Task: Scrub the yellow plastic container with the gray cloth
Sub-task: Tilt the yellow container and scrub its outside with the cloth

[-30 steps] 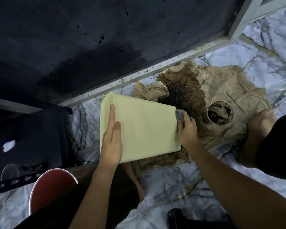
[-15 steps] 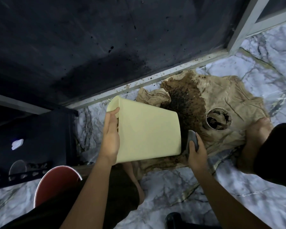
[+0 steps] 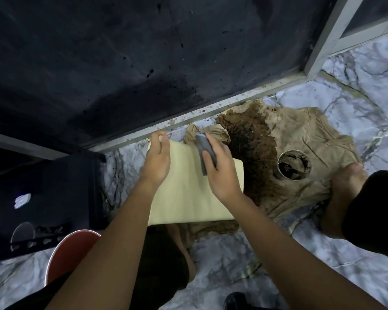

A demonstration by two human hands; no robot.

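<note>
The pale yellow plastic container [image 3: 188, 193] lies on its side in the middle of the head view, over the marble floor. My left hand [image 3: 157, 162] grips its far left rim, thumb and fingers curled over the edge. My right hand [image 3: 220, 171] presses a folded gray cloth [image 3: 205, 151] onto the container's upper face near the far edge. Both forearms cover part of the container's near side.
A stained tan rag [image 3: 300, 153] with a dark wet patch lies to the right, with a dirty round cup [image 3: 293, 166] on it. A foot [image 3: 343, 193] rests on the rag. A red stool [image 3: 70, 253] sits lower left. A dark glass door [image 3: 143, 63] stands behind.
My right hand moved the gray cloth from the container's right end up onto its upper face near the far edge. The container tipped flatter toward me; my left hand shifted to its far rim.
</note>
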